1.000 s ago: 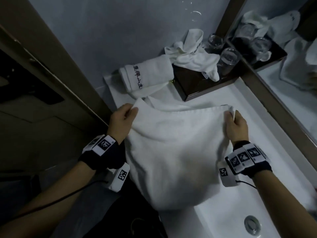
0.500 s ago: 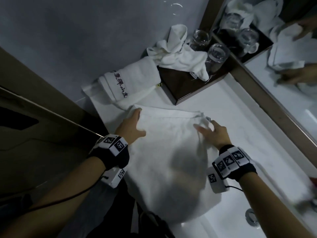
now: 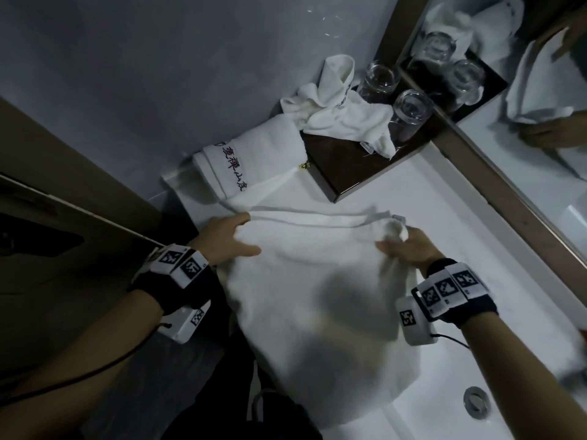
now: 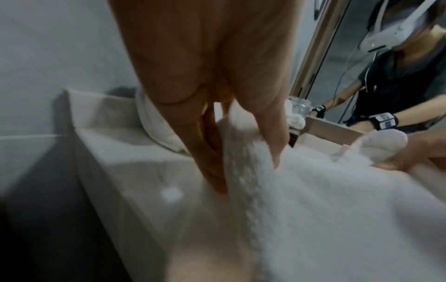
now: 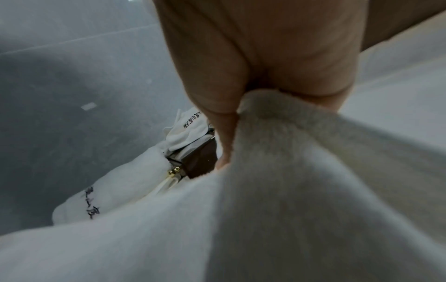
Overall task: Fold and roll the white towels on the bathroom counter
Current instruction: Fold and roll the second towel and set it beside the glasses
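A large white towel (image 3: 317, 296) lies spread on the white counter (image 3: 460, 255), and its near part hangs over the front edge. My left hand (image 3: 244, 233) pinches the towel's far left edge, thumb on top and fingers underneath, as the left wrist view shows (image 4: 246, 171). My right hand (image 3: 397, 242) grips the far right corner, bunched between thumb and fingers (image 5: 239, 122). A rolled white towel with dark embroidered characters (image 3: 254, 163) lies just beyond, against the wall.
A dark wooden tray (image 3: 343, 173) at the back holds a crumpled white towel (image 3: 340, 112) and two upturned glasses (image 3: 381, 79). A mirror (image 3: 540, 138) runs along the right. The sink drain (image 3: 476, 401) is at the lower right. A dark door frame stands left.
One second ago both hands held the towel's far corners; half a second ago they lay flat on it. Now they grip the far edge again, the right corner bunched up.
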### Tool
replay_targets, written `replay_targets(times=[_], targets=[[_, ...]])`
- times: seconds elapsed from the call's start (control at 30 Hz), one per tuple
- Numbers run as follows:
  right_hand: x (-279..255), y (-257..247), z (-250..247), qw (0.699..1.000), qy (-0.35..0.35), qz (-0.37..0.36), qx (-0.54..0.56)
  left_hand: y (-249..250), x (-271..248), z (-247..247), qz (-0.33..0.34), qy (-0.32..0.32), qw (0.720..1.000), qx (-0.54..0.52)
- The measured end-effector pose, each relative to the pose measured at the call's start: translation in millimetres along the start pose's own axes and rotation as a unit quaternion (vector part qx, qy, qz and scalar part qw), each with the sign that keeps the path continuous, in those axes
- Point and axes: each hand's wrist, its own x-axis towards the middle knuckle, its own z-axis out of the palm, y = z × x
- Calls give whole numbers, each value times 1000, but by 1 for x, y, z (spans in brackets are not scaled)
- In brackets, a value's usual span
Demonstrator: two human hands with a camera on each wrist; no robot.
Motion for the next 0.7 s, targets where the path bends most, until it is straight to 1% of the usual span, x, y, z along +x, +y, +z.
replay_targets(times=[0.1, 0.17, 0.2, 0.27, 0.33, 0.37, 0.43, 0.47, 0.5, 0.53, 0.57, 0.63, 0.67, 0.7], targets=[[5, -6, -14, 990, 118, -43, -63, 2, -2, -21, 23, -14, 999, 37], [9, -13, -17, 973, 193, -88, -95, 8, 1, -26, 39, 13, 999, 35], [11, -16, -17, 963, 219, -108, -113, 12, 4, -25, 46, 33, 998, 23], [17, -21, -15, 954, 248, -108, -132, 15, 10, -21, 54, 66, 996, 22], [19, -25, -9, 956, 249, -81, -132, 11, 14, -13, 46, 69, 995, 50], [17, -26, -3, 953, 251, -81, -149, 7, 15, -8, 44, 58, 996, 49], [11, -32, 14, 937, 262, -126, -194, 1, 13, -1, 37, 16, 999, -7], [6, -37, 25, 932, 254, -160, -201, 0, 11, 1, 36, -5, 999, -40], [2, -44, 38, 933, 226, -199, -198, -1, 11, 3, 31, -15, 997, -68], [-3, -52, 52, 937, 175, -242, -182, -1, 11, 4, 28, -12, 996, -89], [-7, -60, 67, 939, 110, -285, -159, -2, 12, 5, 26, -4, 994, -109], [-15, -76, 93, 928, -5, -345, -143, -2, 13, 7, 36, 25, 989, -143], [-17, -83, 105, 918, -40, -362, -156, -3, 12, 8, 44, 45, 987, -146], [-18, -88, 115, 909, -61, -375, -170, -3, 10, 9, 54, 66, 987, -135]])
